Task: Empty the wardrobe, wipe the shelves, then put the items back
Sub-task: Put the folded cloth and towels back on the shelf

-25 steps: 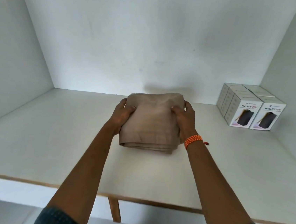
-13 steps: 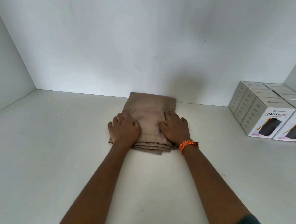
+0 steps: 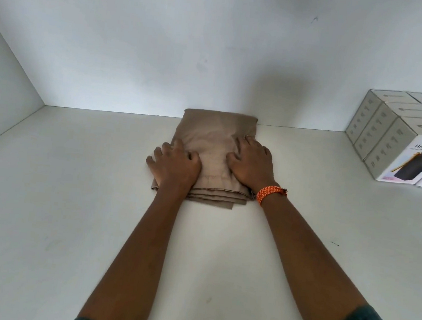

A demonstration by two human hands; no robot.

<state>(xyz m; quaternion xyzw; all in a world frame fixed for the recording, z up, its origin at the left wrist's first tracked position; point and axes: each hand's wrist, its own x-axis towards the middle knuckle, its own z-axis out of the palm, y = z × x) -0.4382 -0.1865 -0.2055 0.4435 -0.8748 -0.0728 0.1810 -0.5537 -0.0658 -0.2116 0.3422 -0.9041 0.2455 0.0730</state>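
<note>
A folded beige cloth point(image 3: 215, 136) lies on the white wardrobe shelf point(image 3: 70, 197), its far edge against the back wall. My left hand point(image 3: 175, 165) rests on the cloth's near left corner, fingers spread over the edge. On the cloth's right side my right hand point(image 3: 252, 164) presses down palm-flat, an orange braided band at its wrist. Neither hand lifts the cloth.
Several white product boxes point(image 3: 399, 143) printed with a dark item stand in rows at the shelf's right end. The wardrobe's left side wall point(image 3: 0, 101) and back wall point(image 3: 215, 56) close the space.
The cloth has gone from held at the shelf's front to lying deep against the back wall. Both hands moved from gripping its sides to resting on top of it.
</note>
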